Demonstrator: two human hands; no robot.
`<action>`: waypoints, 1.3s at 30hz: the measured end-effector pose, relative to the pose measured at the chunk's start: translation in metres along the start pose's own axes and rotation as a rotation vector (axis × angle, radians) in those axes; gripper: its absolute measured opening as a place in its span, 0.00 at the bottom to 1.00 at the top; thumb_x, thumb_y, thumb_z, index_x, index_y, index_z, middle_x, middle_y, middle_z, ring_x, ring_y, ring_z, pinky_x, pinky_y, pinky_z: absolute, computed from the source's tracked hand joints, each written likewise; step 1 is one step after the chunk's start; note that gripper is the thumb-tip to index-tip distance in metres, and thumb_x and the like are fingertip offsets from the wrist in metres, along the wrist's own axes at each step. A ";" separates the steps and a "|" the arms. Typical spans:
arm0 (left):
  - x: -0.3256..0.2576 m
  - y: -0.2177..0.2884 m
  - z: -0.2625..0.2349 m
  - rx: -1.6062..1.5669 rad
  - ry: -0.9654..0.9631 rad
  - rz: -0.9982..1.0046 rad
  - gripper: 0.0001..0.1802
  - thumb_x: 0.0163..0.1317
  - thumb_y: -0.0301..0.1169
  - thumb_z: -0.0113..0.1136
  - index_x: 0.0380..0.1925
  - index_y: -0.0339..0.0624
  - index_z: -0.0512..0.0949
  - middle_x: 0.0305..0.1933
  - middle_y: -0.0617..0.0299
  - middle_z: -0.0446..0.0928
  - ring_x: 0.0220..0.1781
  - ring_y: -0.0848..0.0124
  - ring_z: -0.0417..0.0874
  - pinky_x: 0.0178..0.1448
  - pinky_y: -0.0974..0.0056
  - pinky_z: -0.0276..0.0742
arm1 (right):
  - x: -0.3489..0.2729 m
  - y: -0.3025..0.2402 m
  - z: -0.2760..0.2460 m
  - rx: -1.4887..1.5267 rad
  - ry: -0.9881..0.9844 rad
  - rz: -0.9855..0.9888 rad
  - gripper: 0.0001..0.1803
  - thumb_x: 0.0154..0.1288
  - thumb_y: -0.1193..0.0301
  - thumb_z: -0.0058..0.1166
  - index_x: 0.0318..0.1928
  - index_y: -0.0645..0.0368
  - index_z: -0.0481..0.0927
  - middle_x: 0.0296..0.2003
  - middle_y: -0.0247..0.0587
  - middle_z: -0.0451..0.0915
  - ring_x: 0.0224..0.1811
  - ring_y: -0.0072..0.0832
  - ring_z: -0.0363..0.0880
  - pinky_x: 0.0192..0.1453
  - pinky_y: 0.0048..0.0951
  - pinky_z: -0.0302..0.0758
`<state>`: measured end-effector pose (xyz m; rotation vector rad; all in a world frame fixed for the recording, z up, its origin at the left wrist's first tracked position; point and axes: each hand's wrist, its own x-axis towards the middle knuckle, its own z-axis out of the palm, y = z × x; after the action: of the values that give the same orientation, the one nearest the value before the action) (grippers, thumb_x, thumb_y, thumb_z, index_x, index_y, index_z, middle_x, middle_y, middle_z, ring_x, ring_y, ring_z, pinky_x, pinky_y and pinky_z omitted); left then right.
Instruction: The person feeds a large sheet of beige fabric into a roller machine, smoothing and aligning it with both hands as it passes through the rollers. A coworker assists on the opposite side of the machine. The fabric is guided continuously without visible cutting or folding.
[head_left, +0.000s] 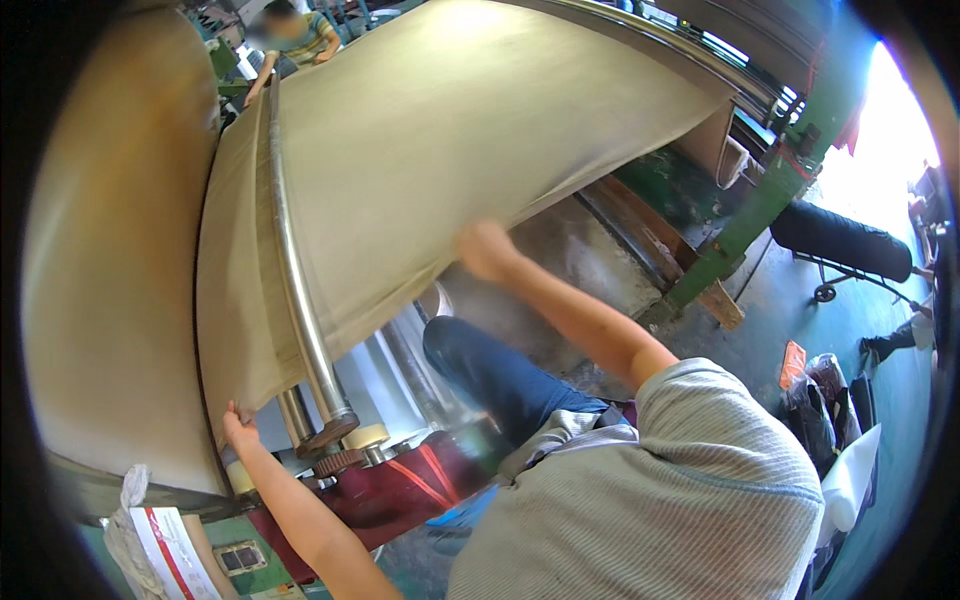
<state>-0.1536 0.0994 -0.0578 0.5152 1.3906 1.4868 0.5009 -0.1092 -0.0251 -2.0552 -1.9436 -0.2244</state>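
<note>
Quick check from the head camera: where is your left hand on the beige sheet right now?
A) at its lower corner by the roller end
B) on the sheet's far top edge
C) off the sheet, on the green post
A: the left hand pinches the beige sheet's lower corner beside the steel roller end.

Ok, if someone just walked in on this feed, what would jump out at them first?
The wide beige fabric sheet draped over the steel roller bar fills the upper middle. The left hand pinches its lower corner at bottom left, and the right hand grips its edge near centre. Another person stands at the roller's far end, top left.
</note>
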 end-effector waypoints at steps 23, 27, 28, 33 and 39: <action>-0.027 -0.001 0.031 0.156 0.095 -0.077 0.16 0.58 0.30 0.47 0.44 0.49 0.78 0.43 0.64 0.76 0.36 0.70 0.75 0.33 0.69 0.68 | 0.008 -0.132 0.021 0.149 0.136 -0.231 0.05 0.48 0.71 0.50 0.27 0.59 0.75 0.25 0.40 0.77 0.32 0.37 0.76 0.37 0.34 0.70; -0.039 -0.001 0.045 0.095 -0.189 -0.129 0.17 0.55 0.28 0.47 0.44 0.47 0.78 0.43 0.61 0.77 0.40 0.68 0.77 0.37 0.65 0.73 | 0.011 -0.144 0.028 0.236 0.181 -0.302 0.06 0.49 0.71 0.49 0.29 0.59 0.74 0.27 0.41 0.76 0.34 0.38 0.74 0.39 0.35 0.70; -0.031 -0.001 0.036 0.084 -0.157 -0.132 0.18 0.54 0.28 0.46 0.44 0.47 0.78 0.43 0.60 0.77 0.41 0.68 0.77 0.38 0.64 0.74 | 0.011 -0.149 0.025 0.278 0.200 -0.339 0.07 0.49 0.71 0.49 0.30 0.60 0.74 0.28 0.42 0.75 0.35 0.38 0.74 0.40 0.35 0.69; -0.010 -0.003 0.003 0.043 -0.094 -0.058 0.20 0.51 0.27 0.46 0.44 0.47 0.78 0.43 0.62 0.77 0.40 0.71 0.77 0.41 0.67 0.72 | 0.014 -0.124 0.012 0.242 0.259 -0.394 0.11 0.49 0.72 0.49 0.35 0.60 0.73 0.34 0.43 0.73 0.41 0.36 0.71 0.44 0.35 0.68; -0.042 -0.008 0.054 0.075 -0.174 -0.067 0.18 0.53 0.29 0.44 0.42 0.48 0.79 0.40 0.62 0.78 0.36 0.73 0.77 0.38 0.71 0.70 | 0.022 -0.015 -0.019 0.008 0.285 0.136 0.09 0.49 0.73 0.49 0.34 0.58 0.74 0.34 0.44 0.74 0.42 0.37 0.71 0.45 0.35 0.66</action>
<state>-0.0883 0.0891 -0.0387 0.6240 1.3171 1.3085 0.4891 -0.0942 0.0012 -2.0135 -1.6281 -0.4503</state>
